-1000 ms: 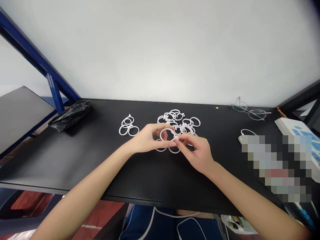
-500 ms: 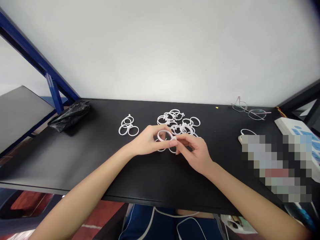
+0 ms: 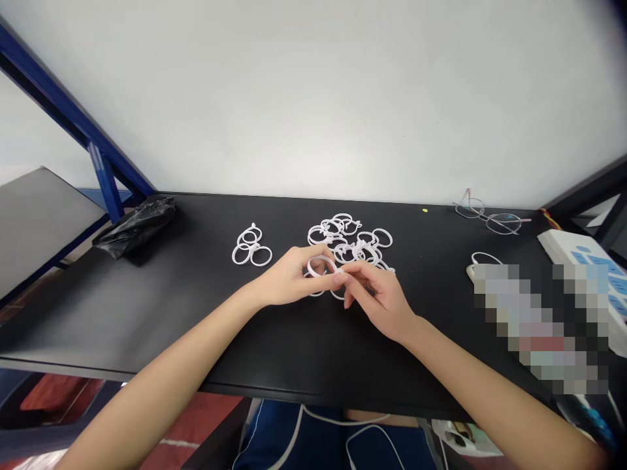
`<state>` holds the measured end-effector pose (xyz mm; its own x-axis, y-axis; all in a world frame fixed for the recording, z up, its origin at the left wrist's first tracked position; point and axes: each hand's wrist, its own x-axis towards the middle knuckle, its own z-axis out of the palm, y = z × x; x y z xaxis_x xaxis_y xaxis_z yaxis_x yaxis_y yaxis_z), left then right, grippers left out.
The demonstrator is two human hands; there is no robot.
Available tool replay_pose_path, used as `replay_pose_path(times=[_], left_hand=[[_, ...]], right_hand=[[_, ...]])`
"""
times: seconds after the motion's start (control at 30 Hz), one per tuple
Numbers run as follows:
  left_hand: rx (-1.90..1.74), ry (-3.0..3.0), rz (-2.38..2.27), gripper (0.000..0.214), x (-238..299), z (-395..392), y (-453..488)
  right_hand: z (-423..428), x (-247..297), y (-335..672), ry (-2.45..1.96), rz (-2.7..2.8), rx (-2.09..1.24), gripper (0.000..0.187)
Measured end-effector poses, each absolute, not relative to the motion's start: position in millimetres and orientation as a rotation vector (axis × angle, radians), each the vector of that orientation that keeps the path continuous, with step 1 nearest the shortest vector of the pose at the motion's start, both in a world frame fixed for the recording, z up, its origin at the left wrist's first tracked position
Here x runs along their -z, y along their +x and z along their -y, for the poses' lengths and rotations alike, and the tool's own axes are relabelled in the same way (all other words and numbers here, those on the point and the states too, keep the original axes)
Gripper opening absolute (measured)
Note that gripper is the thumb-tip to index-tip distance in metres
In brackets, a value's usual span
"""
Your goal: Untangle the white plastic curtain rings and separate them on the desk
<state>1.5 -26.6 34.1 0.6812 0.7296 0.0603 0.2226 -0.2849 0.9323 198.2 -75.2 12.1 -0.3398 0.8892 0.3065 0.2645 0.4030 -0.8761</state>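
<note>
Left hand [image 3: 289, 282]: pinches a white ring [image 3: 323, 259] between thumb and fingers, closed on its left and near side. Right hand [image 3: 381, 297]: meets it at the ring's right end, fingertips [image 3: 350, 277] clamped on the rim there, touching the left thumb. Ring: tilted, nearly flat, opening turned upward; reads as a squat oval, long axis running left to right, from one hand to the other. Thin, smooth, hard-looking plastic hoop, round; any closure hidden by the fingers. Held over the matte black table [image 3: 196, 313], between both hands, just in front of a loose pile of like rings [image 3: 350, 235], some with small knobs on the rim. Off left, well apart, a small cluster of rings [image 3: 251, 249]; farther left, a crumpled glossy black bag [image 3: 137, 225]. Wire-rimmed glasses [image 3: 490, 220] near the far right edge.
</note>
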Motion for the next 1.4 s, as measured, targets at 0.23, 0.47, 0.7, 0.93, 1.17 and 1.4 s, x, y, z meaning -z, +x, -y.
replay_pose_path(times=[0.23, 0.47, 0.7, 0.93, 1.17, 1.4], left_hand=[[-0.602, 1.853, -0.738, 0.029, -35.0, 27.2, 1.8], [-0.599, 1.909, -0.755, 0.027, -33.4, 27.6, 1.4], [-0.61, 1.935, -0.77, 0.023, -34.0, 27.4, 2.6], [-0.631, 1.982, -0.773, 0.025, -33.4, 27.5, 1.9], [-0.641, 2.023, -0.779, 0.026, -32.5, 27.4, 1.2], [-0.624, 2.022, -0.795, 0.026, -35.4, 28.2, 2.1]], right_hand=[[75.4, -12.1, 197.9, -0.968, 1.824, -0.958, 0.014], [77.2, -11.9, 199.6, -0.941, 1.826, -0.961, 0.013], [76.6, -12.9, 199.8, -0.941, 1.842, -0.964, 0.014], [78.1, -12.9, 200.5, -0.941, 1.843, -0.983, 0.015], [77.7, -14.6, 199.3, -0.949, 1.853, -0.98, 0.015], [77.9, -16.6, 198.6, -0.965, 1.856, -0.975, 0.016]])
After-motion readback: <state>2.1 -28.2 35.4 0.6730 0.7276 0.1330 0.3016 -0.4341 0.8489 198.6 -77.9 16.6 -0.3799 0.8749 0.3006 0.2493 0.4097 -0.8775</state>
